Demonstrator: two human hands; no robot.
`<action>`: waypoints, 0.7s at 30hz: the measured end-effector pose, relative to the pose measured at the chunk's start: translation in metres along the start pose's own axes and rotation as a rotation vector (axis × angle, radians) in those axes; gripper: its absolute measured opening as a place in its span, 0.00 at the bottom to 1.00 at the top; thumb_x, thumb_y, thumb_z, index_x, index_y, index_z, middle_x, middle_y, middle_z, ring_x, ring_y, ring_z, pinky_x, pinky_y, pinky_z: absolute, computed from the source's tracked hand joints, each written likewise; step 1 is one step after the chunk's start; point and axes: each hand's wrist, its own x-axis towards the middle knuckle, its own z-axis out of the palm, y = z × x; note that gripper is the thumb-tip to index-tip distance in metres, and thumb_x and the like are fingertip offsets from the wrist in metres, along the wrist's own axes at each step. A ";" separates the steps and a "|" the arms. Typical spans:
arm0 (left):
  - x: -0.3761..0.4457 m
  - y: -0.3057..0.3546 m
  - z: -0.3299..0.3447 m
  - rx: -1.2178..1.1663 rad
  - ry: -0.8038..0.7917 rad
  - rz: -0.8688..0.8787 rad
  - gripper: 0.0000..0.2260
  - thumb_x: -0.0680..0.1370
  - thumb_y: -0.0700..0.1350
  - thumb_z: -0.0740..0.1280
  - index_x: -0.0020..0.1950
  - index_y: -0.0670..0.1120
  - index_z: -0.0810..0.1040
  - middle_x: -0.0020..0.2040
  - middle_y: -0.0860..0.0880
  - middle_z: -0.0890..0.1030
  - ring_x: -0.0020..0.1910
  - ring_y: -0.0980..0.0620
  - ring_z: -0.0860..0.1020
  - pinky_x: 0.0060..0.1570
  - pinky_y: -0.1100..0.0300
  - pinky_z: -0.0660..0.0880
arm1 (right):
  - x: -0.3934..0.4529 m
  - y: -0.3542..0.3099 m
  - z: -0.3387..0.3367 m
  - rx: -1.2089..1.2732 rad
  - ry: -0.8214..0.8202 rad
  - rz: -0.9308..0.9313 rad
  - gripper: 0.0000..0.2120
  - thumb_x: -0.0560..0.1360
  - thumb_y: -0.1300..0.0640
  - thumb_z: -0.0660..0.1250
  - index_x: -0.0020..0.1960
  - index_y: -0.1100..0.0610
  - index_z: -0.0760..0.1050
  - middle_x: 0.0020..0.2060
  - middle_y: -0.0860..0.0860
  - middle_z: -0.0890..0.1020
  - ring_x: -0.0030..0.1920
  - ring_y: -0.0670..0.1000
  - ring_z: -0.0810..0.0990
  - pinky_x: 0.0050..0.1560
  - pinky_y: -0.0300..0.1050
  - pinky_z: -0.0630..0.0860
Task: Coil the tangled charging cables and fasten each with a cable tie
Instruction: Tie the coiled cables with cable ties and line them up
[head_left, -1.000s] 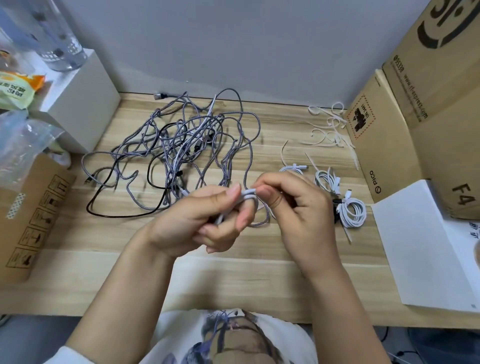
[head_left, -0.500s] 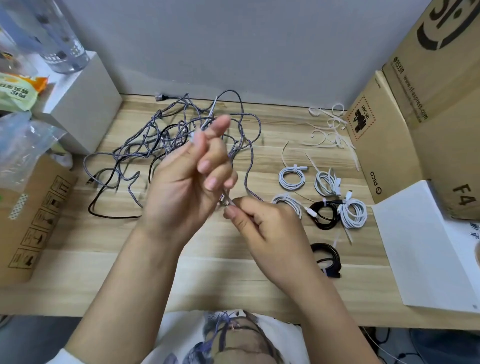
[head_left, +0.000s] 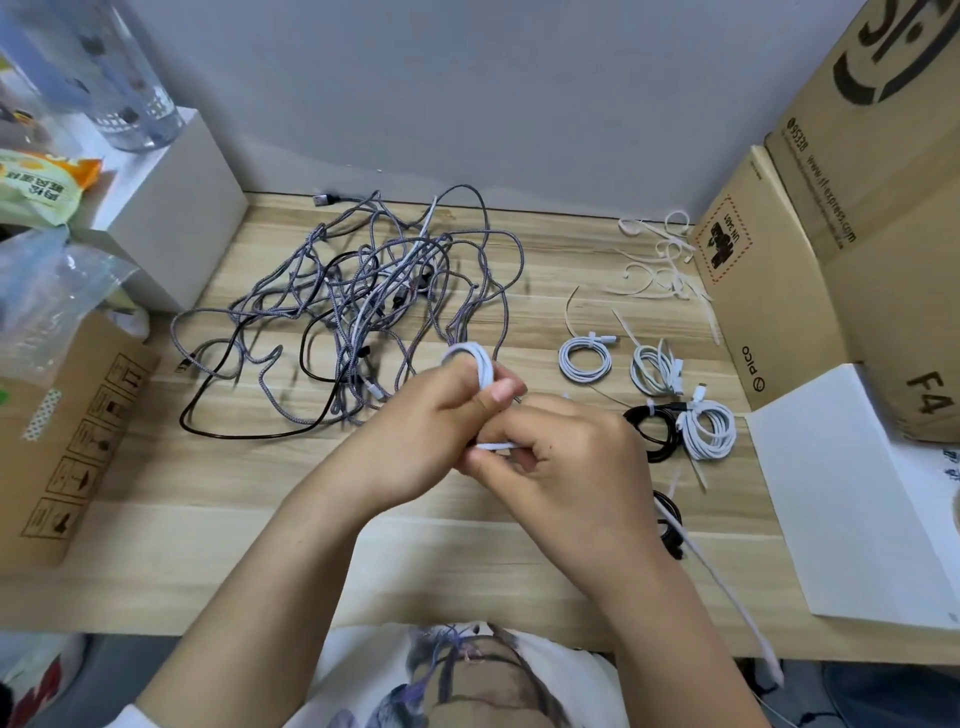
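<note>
Mid-coil, I judge: my left hand (head_left: 415, 441) grips white cable (head_left: 470, 358) loops, right hand (head_left: 566, 462) pinches its strand; next, finish winding, fetch cable tie (head_left: 660, 260)

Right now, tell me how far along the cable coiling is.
Done: several tied coils lie at the right of the desk. In hand: the left hand and right hand hold a white cable coil, with no tie visible. Left: the braided tangle; spare cable ties wait.

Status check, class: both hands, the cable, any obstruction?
Left hand grips white cable coil. Right hand pinches its lower strand. Tangled cable pile lies beyond, apart. Nothing blocking.
</note>
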 end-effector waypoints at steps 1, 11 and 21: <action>-0.001 0.001 0.000 0.014 -0.034 -0.016 0.11 0.79 0.53 0.60 0.40 0.51 0.77 0.31 0.53 0.76 0.31 0.57 0.72 0.33 0.65 0.69 | 0.000 0.000 0.000 0.027 -0.004 0.008 0.07 0.65 0.49 0.70 0.32 0.51 0.79 0.27 0.41 0.64 0.30 0.46 0.69 0.27 0.41 0.68; -0.012 0.002 -0.018 -0.422 -0.525 -0.043 0.24 0.76 0.65 0.56 0.37 0.48 0.80 0.19 0.58 0.62 0.19 0.58 0.56 0.22 0.69 0.58 | 0.009 0.014 -0.017 0.338 0.085 0.098 0.06 0.70 0.47 0.69 0.40 0.49 0.77 0.27 0.50 0.75 0.30 0.47 0.71 0.32 0.41 0.67; -0.003 0.013 -0.028 -1.322 -0.558 0.244 0.18 0.82 0.46 0.57 0.63 0.33 0.67 0.31 0.48 0.64 0.25 0.54 0.62 0.31 0.60 0.64 | 0.001 0.025 0.005 0.178 -0.284 0.278 0.15 0.74 0.42 0.57 0.52 0.46 0.77 0.31 0.45 0.79 0.37 0.51 0.77 0.41 0.51 0.75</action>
